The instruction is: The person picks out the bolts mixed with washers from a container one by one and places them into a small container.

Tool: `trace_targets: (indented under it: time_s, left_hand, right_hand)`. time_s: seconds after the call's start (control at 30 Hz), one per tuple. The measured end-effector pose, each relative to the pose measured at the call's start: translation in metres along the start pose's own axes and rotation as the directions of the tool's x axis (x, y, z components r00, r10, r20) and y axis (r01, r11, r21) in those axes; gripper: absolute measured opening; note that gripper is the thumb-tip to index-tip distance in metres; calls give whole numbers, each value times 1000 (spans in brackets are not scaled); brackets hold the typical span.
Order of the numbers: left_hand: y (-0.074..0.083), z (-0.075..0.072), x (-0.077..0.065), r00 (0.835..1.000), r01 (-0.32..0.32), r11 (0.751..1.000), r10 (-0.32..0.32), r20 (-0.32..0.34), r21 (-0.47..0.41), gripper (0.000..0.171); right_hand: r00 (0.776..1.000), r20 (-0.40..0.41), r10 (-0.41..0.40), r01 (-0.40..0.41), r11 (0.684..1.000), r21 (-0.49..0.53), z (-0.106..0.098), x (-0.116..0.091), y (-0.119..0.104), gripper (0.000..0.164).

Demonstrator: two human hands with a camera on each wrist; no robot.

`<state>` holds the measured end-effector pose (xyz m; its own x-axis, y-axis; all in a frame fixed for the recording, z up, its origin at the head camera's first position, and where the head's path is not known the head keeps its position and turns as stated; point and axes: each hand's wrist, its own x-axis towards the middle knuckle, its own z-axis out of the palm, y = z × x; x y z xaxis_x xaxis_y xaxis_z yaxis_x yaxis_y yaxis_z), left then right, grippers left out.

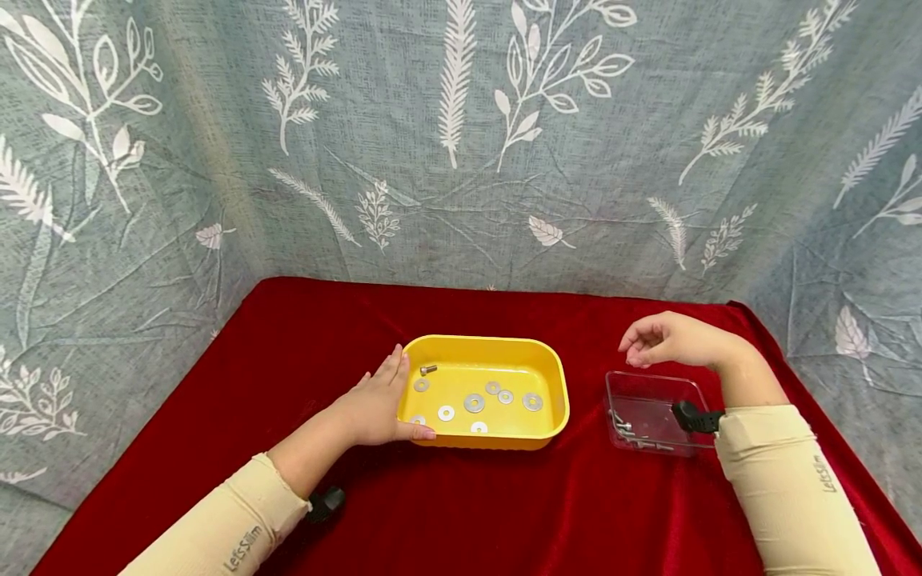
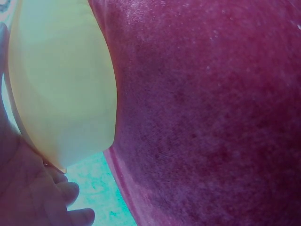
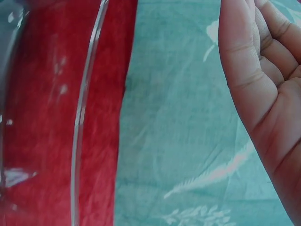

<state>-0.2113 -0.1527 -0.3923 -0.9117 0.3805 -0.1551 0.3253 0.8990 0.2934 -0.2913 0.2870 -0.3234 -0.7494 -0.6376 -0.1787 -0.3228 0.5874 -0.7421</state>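
In the head view my left hand (image 1: 374, 404) rests on the left end of a yellow tray (image 1: 562, 384), fingers straight along its side and thumb on the front rim. Several flat metal washers (image 1: 474, 402) lie spread over the tray floor, with one short screw (image 1: 428, 370) near its back left corner. Above the far side of a clear plastic box (image 1: 659, 380) hovers my right hand (image 1: 670, 340), its fingers loosely bent and nothing visible between them. Several screws (image 1: 625, 430) lie at the box's left side. The right wrist view shows the thumb (image 3: 244, 61) extended beside bent fingers.
Red velvet cloth (image 1: 490, 512) covers the table under both containers. A grey-green curtain (image 1: 403, 160) with white leaf prints hangs behind and at both sides. The clear box stands to the right of the tray, with a strip of cloth between them.
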Motion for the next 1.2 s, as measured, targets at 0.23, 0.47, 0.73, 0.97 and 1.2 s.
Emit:
trace_targets:
  time_s: [0.23,0.47,0.73,0.97,1.2]
  left_hand:
    - [0,0,0,1000,2,1000,-2,-3,-6,122]
    - [-1,-1,0,1000,-1,1000,1,-3,-4,121]
    - [-2,-1,0,1000,-6,1000,6,-4,-9,122]
    - [-1,-1,-1,1000,-2,1000,2,2,-9,122]
    - [-1,-1,-2,1000,3,1000,-3,4,-13,123]
  right_hand:
    - [999,35,-24,23,1000,13,3,22,-18,22]
    - [996,61,-69,69,998,0,11,48,-42,19]
    - [990,74,-119,121,992,-20,32,82,-67,17]
    - [980,112,-166,171,985,-39,54,114,-81,13]
    - [971,151,-186,198,978,-62,74,141,-95,12]
